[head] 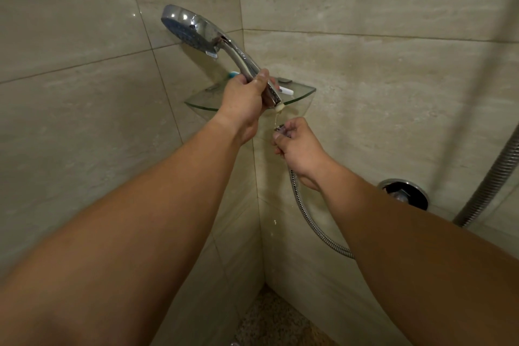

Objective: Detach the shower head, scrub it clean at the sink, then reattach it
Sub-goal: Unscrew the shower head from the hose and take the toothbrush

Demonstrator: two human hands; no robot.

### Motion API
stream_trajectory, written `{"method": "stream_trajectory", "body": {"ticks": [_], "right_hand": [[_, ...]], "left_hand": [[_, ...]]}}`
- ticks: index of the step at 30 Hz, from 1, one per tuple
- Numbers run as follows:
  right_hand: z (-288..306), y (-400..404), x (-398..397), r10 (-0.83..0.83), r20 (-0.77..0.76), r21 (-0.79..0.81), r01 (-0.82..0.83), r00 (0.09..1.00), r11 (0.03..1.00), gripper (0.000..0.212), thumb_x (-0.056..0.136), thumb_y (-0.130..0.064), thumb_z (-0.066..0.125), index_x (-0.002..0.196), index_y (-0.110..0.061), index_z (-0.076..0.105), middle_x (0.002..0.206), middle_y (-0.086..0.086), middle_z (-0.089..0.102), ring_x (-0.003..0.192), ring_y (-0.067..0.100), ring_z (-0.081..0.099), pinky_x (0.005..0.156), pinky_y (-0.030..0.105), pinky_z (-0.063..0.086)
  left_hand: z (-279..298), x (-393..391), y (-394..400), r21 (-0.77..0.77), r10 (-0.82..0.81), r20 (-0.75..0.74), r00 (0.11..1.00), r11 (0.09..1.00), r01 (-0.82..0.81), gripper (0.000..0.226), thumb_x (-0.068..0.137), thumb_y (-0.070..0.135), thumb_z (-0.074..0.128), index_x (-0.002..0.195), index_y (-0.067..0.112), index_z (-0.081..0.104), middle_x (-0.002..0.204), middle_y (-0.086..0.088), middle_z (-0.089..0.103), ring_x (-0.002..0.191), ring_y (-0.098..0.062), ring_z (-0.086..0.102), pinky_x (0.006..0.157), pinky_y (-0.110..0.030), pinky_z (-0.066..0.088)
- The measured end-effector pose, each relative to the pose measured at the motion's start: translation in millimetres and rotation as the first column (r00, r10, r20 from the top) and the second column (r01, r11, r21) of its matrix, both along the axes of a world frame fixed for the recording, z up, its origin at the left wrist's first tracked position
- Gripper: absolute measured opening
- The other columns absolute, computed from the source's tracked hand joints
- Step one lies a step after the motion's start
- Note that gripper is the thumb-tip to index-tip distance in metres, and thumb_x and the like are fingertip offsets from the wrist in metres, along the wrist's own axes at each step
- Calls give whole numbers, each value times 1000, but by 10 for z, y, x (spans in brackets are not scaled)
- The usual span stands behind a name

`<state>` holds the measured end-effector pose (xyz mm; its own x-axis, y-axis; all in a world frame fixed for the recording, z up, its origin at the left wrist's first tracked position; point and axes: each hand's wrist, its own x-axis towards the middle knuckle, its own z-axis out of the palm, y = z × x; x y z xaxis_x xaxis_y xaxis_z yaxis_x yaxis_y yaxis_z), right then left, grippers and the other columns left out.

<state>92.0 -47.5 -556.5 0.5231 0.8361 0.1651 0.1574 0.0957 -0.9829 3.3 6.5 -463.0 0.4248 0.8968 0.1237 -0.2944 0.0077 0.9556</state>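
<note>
A chrome shower head [193, 29] is held up in the tiled corner, its spray face turned left. My left hand [241, 101] grips its handle near the lower end. The white threaded end of the handle [279, 107] is bare and apart from the hose, and water trickles down from it. Just below, my right hand [299, 149] is closed around the metal nut at the end of the hose [306, 216]. The ribbed hose hangs from that hand and curves off behind my right forearm.
A glass corner shelf [304, 93] sits right behind the handle, with a toothbrush [233, 74] and a white item on it. A round chrome wall fitting [404, 194] is at the right. The hose [494, 174] rises along the right edge. Speckled floor lies below.
</note>
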Motion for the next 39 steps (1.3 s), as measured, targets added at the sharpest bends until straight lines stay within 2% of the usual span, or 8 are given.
{"method": "stream_trajectory", "body": {"ticks": [8,13,15,19,25,32,36,39], "right_hand": [[9,-13,-37,-1,-15,-15,1,1000,1000,17,97,-14,56,97,-23,42,95,5,59,76,14,60,86,40,52],[-69,-20,-52,-14,-2,-41,14,1000,999,18,97,-17,54,94,-28,40,88,2,59,70,14,55,68,34,48],[-135,-48,-34,-22,31,-89,25,999,996,20,95,-18,56,92,-30,41,90,3,59,76,18,57,72,37,50],[-346,-144,19,-23,162,-248,63,986,967,19,90,-22,60,92,-29,42,98,11,63,93,32,63,83,47,52],[-629,-305,-59,-31,179,-343,93,983,935,19,92,-19,61,102,-19,45,102,18,64,78,23,55,64,28,40],[-997,-559,12,-38,318,-450,186,947,873,16,90,-18,66,98,-17,52,96,13,64,75,24,57,49,24,36],[-1270,-656,67,-69,365,-502,258,928,826,14,89,-21,67,97,-19,56,101,11,65,81,24,57,56,26,38],[-1437,-672,156,-18,432,-548,279,902,789,15,92,-19,63,104,-14,56,108,13,64,88,25,56,69,23,36]], "left_hand": [[-54,-6,-8,-13,-8,3,1000,1000,8,15,106,14,51,94,8,58,84,-8,65,81,-17,63,101,-43,53],[-85,-1,13,2,-20,14,1000,1000,20,13,107,14,51,105,2,57,85,-8,65,83,-18,63,97,-41,55],[-118,-17,22,7,-17,4,1000,1000,17,14,106,14,51,109,2,56,86,-9,65,82,-18,65,90,-37,57],[-296,-77,25,21,15,-45,999,1000,-14,15,106,13,53,92,8,57,81,-7,63,77,-18,61,85,-38,54],[-590,-168,-126,78,13,-70,997,997,-8,10,105,9,51,96,6,55,86,-7,63,76,-15,62,78,-34,53],[-981,-460,-232,54,-11,-144,990,998,19,13,104,7,53,92,12,54,88,-4,66,84,-15,65,97,-43,53],[-1244,-617,-244,8,-3,-200,980,1000,5,14,104,8,53,93,15,56,93,-6,66,93,-21,63,101,-49,51],[-1453,-654,-218,-4,35,-242,970,999,-37,15,104,9,52,91,16,57,92,-7,65,92,-24,61,91,-48,51]]}}
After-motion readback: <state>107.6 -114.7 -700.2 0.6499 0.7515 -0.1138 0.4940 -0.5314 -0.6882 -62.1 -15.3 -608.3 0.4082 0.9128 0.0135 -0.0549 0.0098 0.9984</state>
